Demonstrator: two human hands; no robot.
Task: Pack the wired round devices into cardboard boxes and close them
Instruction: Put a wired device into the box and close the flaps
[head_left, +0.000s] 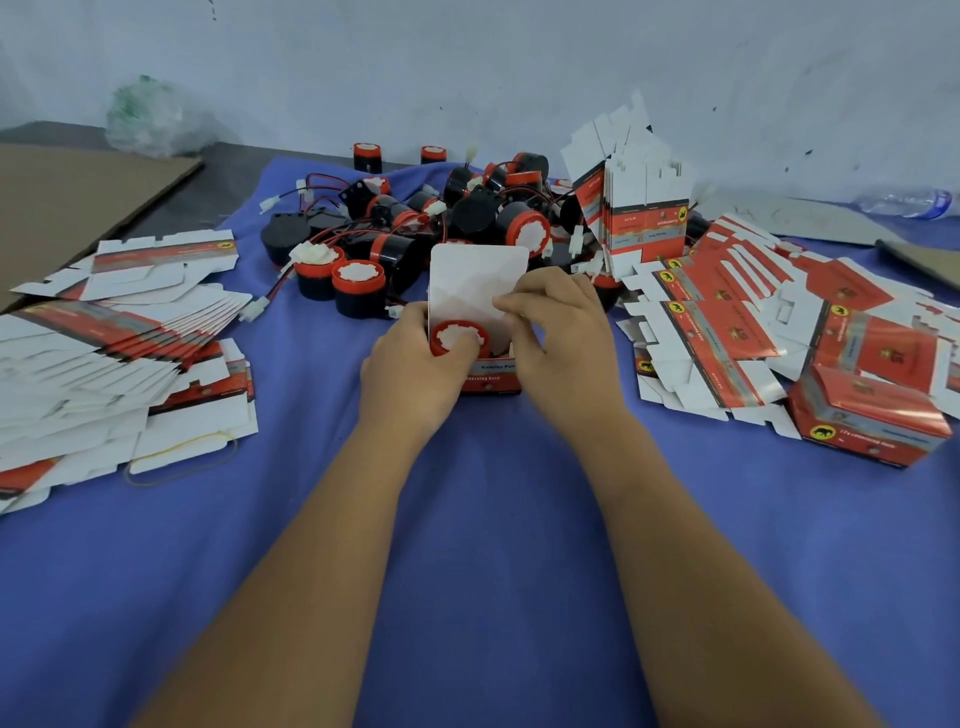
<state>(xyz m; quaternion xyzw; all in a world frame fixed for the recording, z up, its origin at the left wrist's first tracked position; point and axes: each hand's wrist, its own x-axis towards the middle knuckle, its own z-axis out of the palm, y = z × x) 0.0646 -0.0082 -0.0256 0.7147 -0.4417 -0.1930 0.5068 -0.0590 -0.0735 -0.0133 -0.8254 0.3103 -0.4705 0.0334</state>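
**Red box half packed, device sitting in the mouth**

The open cardboard box (491, 376) stands mid-counter, red with printed text, its white lid flap (475, 280) sticking straight up. A round device (460, 336) with a red rim and white centre sits in the opening. Behind it is a heap of black-and-red wired devices (447, 223), red wires and white plugs tangled together. One closed box (867, 415) lies at the right.
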